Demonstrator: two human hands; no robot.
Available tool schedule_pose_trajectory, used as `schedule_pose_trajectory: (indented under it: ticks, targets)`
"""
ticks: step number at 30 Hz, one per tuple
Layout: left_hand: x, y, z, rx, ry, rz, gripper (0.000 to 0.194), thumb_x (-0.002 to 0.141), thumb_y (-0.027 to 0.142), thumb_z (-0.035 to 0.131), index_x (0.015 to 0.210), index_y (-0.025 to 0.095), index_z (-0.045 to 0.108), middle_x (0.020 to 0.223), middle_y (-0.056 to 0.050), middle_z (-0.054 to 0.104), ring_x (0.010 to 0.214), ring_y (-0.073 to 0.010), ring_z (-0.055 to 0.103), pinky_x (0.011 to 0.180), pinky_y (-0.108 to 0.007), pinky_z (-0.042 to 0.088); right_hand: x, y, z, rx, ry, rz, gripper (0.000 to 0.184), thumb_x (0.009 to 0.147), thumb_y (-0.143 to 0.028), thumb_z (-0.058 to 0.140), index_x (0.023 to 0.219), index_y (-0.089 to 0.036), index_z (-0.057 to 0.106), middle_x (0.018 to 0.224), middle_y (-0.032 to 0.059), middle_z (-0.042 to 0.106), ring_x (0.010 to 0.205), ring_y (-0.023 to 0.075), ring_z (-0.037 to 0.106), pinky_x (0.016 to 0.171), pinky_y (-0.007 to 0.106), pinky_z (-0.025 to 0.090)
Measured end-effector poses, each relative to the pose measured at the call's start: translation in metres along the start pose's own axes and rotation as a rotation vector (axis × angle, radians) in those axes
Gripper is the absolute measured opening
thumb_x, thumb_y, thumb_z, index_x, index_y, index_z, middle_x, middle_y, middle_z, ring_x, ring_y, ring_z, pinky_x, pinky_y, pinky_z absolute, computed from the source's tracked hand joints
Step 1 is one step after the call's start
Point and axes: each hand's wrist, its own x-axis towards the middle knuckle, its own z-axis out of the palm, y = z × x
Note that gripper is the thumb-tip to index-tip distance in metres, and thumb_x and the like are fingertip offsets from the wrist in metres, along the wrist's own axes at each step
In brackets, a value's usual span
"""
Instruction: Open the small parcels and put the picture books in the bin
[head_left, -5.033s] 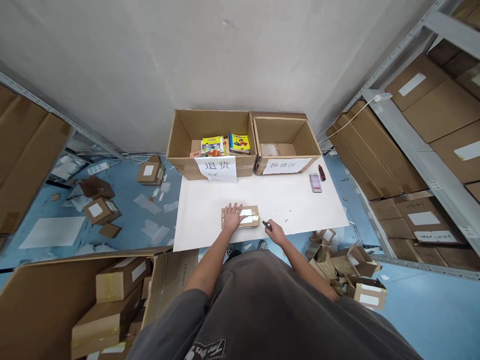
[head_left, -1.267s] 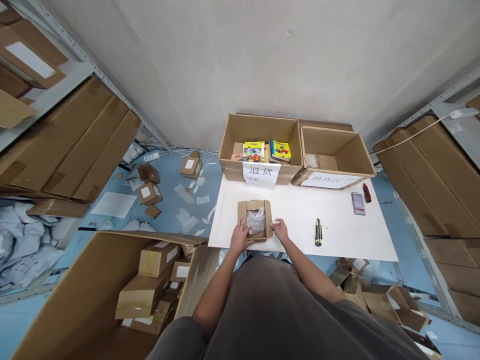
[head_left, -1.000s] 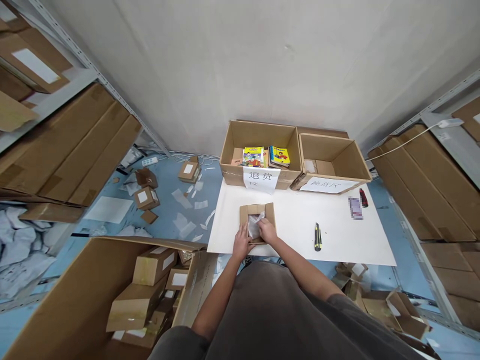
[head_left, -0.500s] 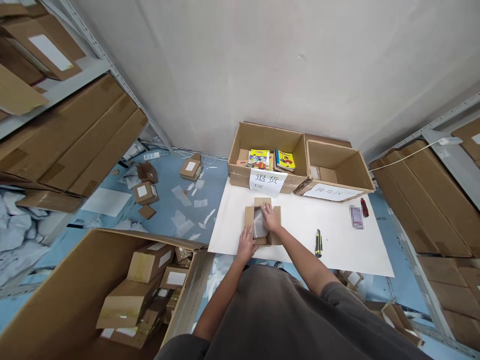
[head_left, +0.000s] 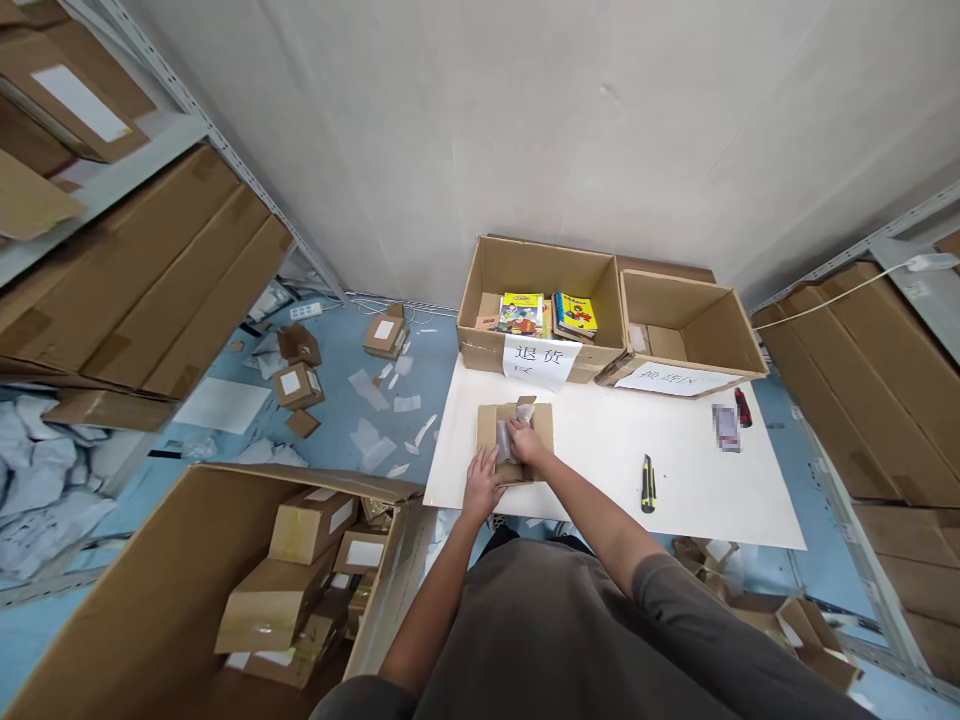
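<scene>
A small cardboard box (head_left: 487,428) stands with its flaps open near the front left of the white table (head_left: 600,450). My left hand (head_left: 482,484) grips its near left edge, the thumb along the front side. Inside the box lies something in clear plastic wrapping (head_left: 503,442); what it wraps is hard to make out. My right hand (head_left: 525,440) reaches into the box, fingers closed on the plastic, part of which sticks up above the fingers. To the right, a black and yellow utility knife (head_left: 648,484) lies on the table.
Behind stand two larger cartons with paper signs: the left carton (head_left: 480,350) holds picture books (head_left: 575,313), the right carton (head_left: 694,390) some flat items. A red tool (head_left: 742,408) lies at the table's right. A big carton of parcels (head_left: 300,480) stands front left.
Five seconds ago the box was closed and my right hand held the utility knife. Now the box is open and the knife lies down. My right hand has moved from the far flap onto the plastic.
</scene>
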Motion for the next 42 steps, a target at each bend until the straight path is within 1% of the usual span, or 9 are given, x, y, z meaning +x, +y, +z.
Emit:
schedule_pose_trajectory:
  ticks: [4, 9, 13, 20, 23, 28, 35, 39, 42]
  targets:
    - [-0.002, -0.001, -0.003, -0.008, -0.017, -0.025, 0.009, 0.079, 0.018, 0.079, 0.074, 0.022, 0.072, 0.170, -0.001, 0.032, 0.159, -0.0368, 0.019, 0.125, -0.061, 0.030, -0.001, -0.008, 0.017, 0.015, 0.113, 0.017, 0.071, 0.087, -0.009, 0.055, 0.157, -0.009, 0.043, 0.157, 0.0233, 0.047, 0.156, 0.0340, 0.025, 0.124, 0.053, 0.025]
    - [0.000, -0.005, -0.004, -0.041, -0.050, -0.008, 0.008, 0.079, 0.017, 0.078, 0.075, 0.022, 0.073, 0.171, 0.000, 0.028, 0.160, -0.0353, 0.015, 0.126, -0.061, 0.029, -0.030, -0.004, 0.028, 0.070, 0.254, -0.037, 0.065, 0.084, -0.007, 0.049, 0.150, -0.007, 0.051, 0.156, 0.0220, 0.048, 0.155, 0.0309, 0.027, 0.126, 0.053, 0.026]
    - [0.002, -0.012, 0.000, -0.070, -0.044, -0.017, 0.007, 0.081, 0.018, 0.077, 0.077, 0.022, 0.073, 0.172, -0.001, 0.026, 0.161, -0.0344, 0.014, 0.125, -0.062, 0.031, -0.032, 0.004, 0.021, 0.147, 0.253, -0.100, 0.068, 0.080, -0.003, 0.046, 0.147, -0.012, 0.053, 0.162, 0.0178, 0.041, 0.156, 0.0279, 0.027, 0.126, 0.054, 0.028]
    - [0.004, -0.019, 0.006, -0.114, -0.091, 0.029, 0.012, 0.082, 0.013, 0.074, 0.073, 0.019, 0.069, 0.173, -0.002, 0.024, 0.161, -0.0341, 0.010, 0.120, -0.054, 0.041, 0.001, 0.003, -0.004, 0.156, 0.230, -0.057, 0.087, 0.078, -0.001, 0.041, 0.162, -0.019, 0.031, 0.161, 0.0129, 0.041, 0.153, 0.0241, 0.029, 0.125, 0.049, 0.030]
    - [0.002, -0.020, 0.008, -0.117, -0.083, 0.011, 0.009, 0.081, 0.014, 0.076, 0.076, 0.019, 0.070, 0.172, -0.003, 0.024, 0.161, -0.0346, 0.010, 0.121, -0.057, 0.039, 0.001, -0.001, -0.005, 0.120, 0.299, -0.047, 0.076, 0.081, -0.003, 0.044, 0.155, -0.020, 0.041, 0.155, 0.0134, 0.044, 0.149, 0.0278, 0.034, 0.123, 0.050, 0.032]
    - [0.000, -0.021, 0.013, -0.124, -0.066, 0.000, 0.008, 0.080, 0.018, 0.079, 0.077, 0.020, 0.071, 0.173, -0.003, 0.023, 0.161, -0.0363, 0.011, 0.122, -0.059, 0.038, 0.005, -0.004, 0.001, 0.022, 0.056, -0.043, 0.040, 0.087, -0.012, 0.058, 0.126, -0.016, 0.066, 0.133, 0.0170, 0.061, 0.127, 0.0308, 0.054, 0.111, 0.043, 0.044]
    - [0.002, -0.015, 0.018, -0.130, -0.032, 0.014, 0.013, 0.081, 0.014, 0.076, 0.073, 0.020, 0.068, 0.173, 0.000, 0.023, 0.162, -0.0333, 0.007, 0.120, -0.056, 0.042, 0.029, 0.002, 0.026, -0.024, -0.118, 0.105, 0.080, 0.078, -0.025, 0.077, 0.152, -0.011, 0.048, 0.159, 0.0283, 0.040, 0.152, 0.0405, 0.031, 0.118, 0.052, 0.033]
    - [0.001, -0.013, 0.016, -0.127, -0.028, 0.008, 0.016, 0.082, 0.011, 0.073, 0.071, 0.020, 0.066, 0.173, 0.000, 0.023, 0.161, -0.0333, 0.009, 0.119, -0.056, 0.044, 0.044, 0.007, 0.043, 0.174, -0.076, 0.219, 0.076, 0.065, -0.026, 0.083, 0.137, -0.013, 0.062, 0.146, 0.0278, 0.057, 0.139, 0.0416, 0.049, 0.114, 0.053, 0.038]
    - [-0.001, -0.016, 0.015, -0.130, -0.037, -0.029, 0.017, 0.081, 0.011, 0.073, 0.069, 0.020, 0.065, 0.173, 0.000, 0.023, 0.161, -0.0323, 0.010, 0.121, -0.054, 0.043, 0.059, 0.005, 0.052, 0.281, 0.039, 0.194, 0.062, 0.066, -0.030, 0.081, 0.125, -0.016, 0.069, 0.136, 0.0242, 0.065, 0.132, 0.0396, 0.056, 0.112, 0.050, 0.041]
